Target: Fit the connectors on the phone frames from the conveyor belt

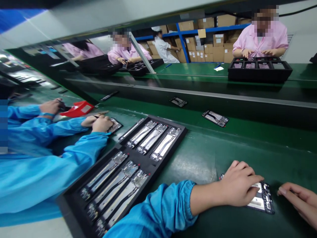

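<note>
On the green bench at the right lies an opened phone (259,200), with its circuit board and a silvery inner panel showing. My left hand (237,185) rests across it, fingers curled over its far side and thumb along the near part, gripping it against the bench. Much of the phone is hidden under that hand. Just right of the phone, apart from it, my right hand (300,200) has thumb and forefinger pinched together; whatever is between the tips is too small to make out.
A black foam tray (138,158) holding several opened phones stands left of my left arm. Two more phones, one nearer (215,118) and one farther (178,101), lie beyond. Blue-sleeved co-workers sit at left near a red bin (78,109); pink-clad people work across a divider.
</note>
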The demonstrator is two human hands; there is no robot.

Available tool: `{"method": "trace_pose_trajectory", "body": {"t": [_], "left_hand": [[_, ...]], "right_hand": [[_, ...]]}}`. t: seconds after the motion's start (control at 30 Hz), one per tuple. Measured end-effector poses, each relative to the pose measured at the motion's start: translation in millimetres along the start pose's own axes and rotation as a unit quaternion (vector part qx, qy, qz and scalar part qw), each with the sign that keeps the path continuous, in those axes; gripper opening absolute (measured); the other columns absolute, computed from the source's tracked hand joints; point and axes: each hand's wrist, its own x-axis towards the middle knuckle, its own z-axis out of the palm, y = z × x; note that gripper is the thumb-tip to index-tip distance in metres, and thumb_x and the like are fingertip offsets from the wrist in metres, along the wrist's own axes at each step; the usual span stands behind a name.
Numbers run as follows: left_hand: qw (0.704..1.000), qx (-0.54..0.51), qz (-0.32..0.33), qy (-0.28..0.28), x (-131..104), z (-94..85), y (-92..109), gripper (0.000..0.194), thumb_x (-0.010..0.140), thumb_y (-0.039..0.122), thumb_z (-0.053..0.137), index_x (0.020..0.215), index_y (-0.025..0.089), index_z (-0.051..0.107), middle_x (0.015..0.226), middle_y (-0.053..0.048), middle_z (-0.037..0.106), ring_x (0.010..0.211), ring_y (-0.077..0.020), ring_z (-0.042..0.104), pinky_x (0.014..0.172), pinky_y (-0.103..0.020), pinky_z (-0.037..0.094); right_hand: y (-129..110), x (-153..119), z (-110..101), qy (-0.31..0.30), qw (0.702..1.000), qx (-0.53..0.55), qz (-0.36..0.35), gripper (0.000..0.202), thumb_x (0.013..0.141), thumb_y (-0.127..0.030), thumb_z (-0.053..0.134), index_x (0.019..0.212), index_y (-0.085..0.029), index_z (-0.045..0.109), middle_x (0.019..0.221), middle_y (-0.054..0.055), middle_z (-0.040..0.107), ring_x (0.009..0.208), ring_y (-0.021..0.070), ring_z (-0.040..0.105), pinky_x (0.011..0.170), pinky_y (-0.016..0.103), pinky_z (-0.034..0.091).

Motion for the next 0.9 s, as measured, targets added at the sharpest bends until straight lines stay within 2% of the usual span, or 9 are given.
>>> {"method": "trace_pose_trajectory", "body": {"t": [0.17,0.3,0.4,0.47,0.57,0.67,0.77,0.9], "left_hand": [[1.0,0.003,-0.006,-0.004,1,-1.4,1,0.038,0.097,0.033,0.056,0.134,0.025,0.063,0.106,-0.003,0.069,0.104,-0.0221,0.055,0.085,-0.039,0.035],[1.0,-0.006,-0.003,-0.014,2,-5.7,2,0.037,0.097,0.032,0.057,0.132,0.025,0.064,0.106,-0.003,0.069,0.105,-0.0222,0.055,0.087,-0.039,0.037],[1.0,-0.018,-0.014,-0.017,1,-10.0,4,0.037,0.097,0.029,0.055,0.132,0.024,0.063,0.105,-0.005,0.068,0.106,-0.0232,0.055,0.089,-0.04,0.037],[0.999,-0.029,-0.015,-0.019,1,-12.8,3,0.037,0.098,0.027,0.053,0.134,0.023,0.062,0.105,-0.006,0.068,0.107,-0.0242,0.054,0.09,-0.041,0.038],[0.999,-0.043,-0.014,-0.018,0,-16.3,1,0.035,0.099,0.026,0.053,0.133,0.021,0.063,0.108,-0.007,0.068,0.108,-0.0253,0.054,0.091,-0.042,0.039],[0.999,-0.042,-0.009,-0.01,3,-18.3,0,0.033,0.1,0.028,0.054,0.131,0.02,0.064,0.107,-0.006,0.069,0.107,-0.0253,0.055,0.09,-0.042,0.039],[1.0,-0.03,0.006,-0.005,11,-17.8,1,0.03,0.102,0.032,0.054,0.128,0.021,0.066,0.102,-0.005,0.07,0.101,-0.0239,0.057,0.087,-0.04,0.038],[0.999,-0.014,0.032,-0.008,21,-16.5,1,0.02,0.102,0.03,0.053,0.103,0.021,0.071,0.088,-0.003,0.067,0.09,-0.0214,0.056,0.082,-0.037,0.035]], "right_hand": [[-6,-3,-1,-0.015,1.0,-0.013,0.016,0.042,0.075,-0.066,0.072,0.085,-0.025,0.078,0.083,0.005,0.072,0.075,0.0225,0.067,0.062,0.024,0.055],[-29,-12,5,-0.013,0.999,-0.031,0.013,0.043,0.082,-0.065,0.066,0.084,-0.023,0.075,0.08,0.004,0.07,0.069,0.0197,0.063,0.059,0.024,0.052],[-48,-19,8,-0.003,0.998,-0.061,-0.022,0.041,0.084,-0.06,0.064,0.079,-0.02,0.073,0.075,0.003,0.067,0.068,0.0173,0.059,0.06,0.024,0.047],[-56,-20,8,-0.013,0.996,-0.087,-0.005,0.042,0.087,-0.057,0.062,0.07,-0.018,0.068,0.059,-0.001,0.055,0.056,0.0127,0.048,0.054,0.023,0.039],[-60,-21,8,-0.031,0.994,-0.101,0.018,0.043,0.089,-0.052,0.06,0.062,-0.017,0.062,0.051,-0.005,0.041,0.051,0.01,0.037,0.05,0.024,0.029],[-64,-25,13,-0.045,0.989,-0.14,0.006,0.039,0.091,-0.046,0.059,0.065,-0.017,0.062,0.053,-0.005,0.044,0.053,0.0106,0.039,0.052,0.024,0.028],[-72,-29,23,-0.039,0.978,-0.205,-0.019,0.036,0.091,-0.044,0.061,0.065,-0.018,0.061,0.058,-0.003,0.053,0.057,0.0114,0.045,0.053,0.025,0.029],[-82,-30,34,-0.025,0.961,-0.276,-0.024,0.03,0.086,-0.041,0.068,0.066,-0.02,0.063,0.06,-0.002,0.06,0.057,0.0121,0.048,0.054,0.027,0.027]]}}
